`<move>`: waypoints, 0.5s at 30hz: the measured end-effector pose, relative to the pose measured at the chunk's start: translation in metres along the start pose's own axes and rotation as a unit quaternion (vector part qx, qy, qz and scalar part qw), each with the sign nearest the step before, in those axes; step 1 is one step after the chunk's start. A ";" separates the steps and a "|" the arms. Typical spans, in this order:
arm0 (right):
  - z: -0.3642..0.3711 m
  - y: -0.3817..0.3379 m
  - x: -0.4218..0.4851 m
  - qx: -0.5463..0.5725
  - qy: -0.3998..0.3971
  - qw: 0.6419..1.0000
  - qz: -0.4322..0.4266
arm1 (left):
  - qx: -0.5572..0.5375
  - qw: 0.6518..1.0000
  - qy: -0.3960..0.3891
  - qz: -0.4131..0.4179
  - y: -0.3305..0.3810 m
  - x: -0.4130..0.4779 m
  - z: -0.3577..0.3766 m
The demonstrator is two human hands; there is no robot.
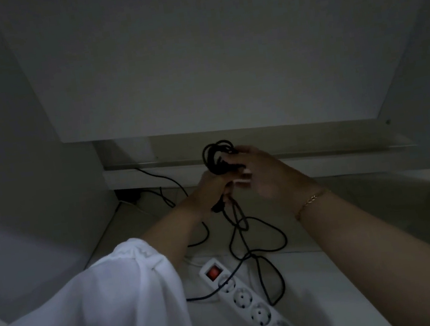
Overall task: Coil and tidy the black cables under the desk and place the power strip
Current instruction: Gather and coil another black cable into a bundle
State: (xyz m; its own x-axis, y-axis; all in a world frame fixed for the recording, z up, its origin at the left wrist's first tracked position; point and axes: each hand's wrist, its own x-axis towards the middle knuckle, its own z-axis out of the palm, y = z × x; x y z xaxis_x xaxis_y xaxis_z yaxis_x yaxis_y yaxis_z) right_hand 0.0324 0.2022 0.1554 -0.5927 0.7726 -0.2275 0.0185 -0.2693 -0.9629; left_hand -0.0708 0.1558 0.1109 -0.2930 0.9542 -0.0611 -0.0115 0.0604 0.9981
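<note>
Down under the desk, and the light is dim. Both hands are raised in the middle of the view, working on one coil of black cable [214, 157]. The left hand [210, 188] comes in from a loose white sleeve [103, 302] and is clamped around the lower part of the bundle, fingers wrapped tight. The right hand [268, 174] meets it from the other side, with its fingers curled onto the loops at the top of the coil (pale nails showing, thin gold bracelet [310, 200] on the wrist). So the hands are together, each one gripping the same bundle, and the coil is held up off the floor [336, 284].

Just below the left hand a black plug [217, 208] dangles. From there the uncoiled tail [274, 237] drops and sprawls over the floor in a few wide loops.

Now the power strip [251, 304]: white, lying flat on the floor at the bottom centre, angled from upper left to lower right, with four round sockets in a row. Its red switch [213, 272] sits at the far end. One loop of the tail crosses the strip right over the first socket, touching it.

Farther back, a thinner dark cable [160, 176] runs along the floor toward the left rear corner. A big pale panel [193, 55] fills the top of the view.
</note>
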 end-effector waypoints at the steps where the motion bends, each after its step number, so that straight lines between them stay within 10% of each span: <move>1: 0.001 0.005 -0.001 -0.027 -0.033 0.999 0.020 | -0.019 0.999 0.029 0.012 0.001 0.001 -0.003; 15: -0.010 0.022 -0.009 -0.286 -0.198 0.931 0.106 | -0.110 0.990 0.086 0.018 0.014 -0.001 -0.015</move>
State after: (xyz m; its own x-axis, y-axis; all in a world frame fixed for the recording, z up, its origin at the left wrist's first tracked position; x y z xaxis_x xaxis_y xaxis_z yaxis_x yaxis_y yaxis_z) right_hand 0.0461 0.1947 0.1352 -0.7756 0.4337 -0.4587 0.5278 0.0469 -0.8481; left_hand -0.0846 0.1516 0.1251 -0.4545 0.8898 -0.0422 -0.1999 -0.0557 0.9782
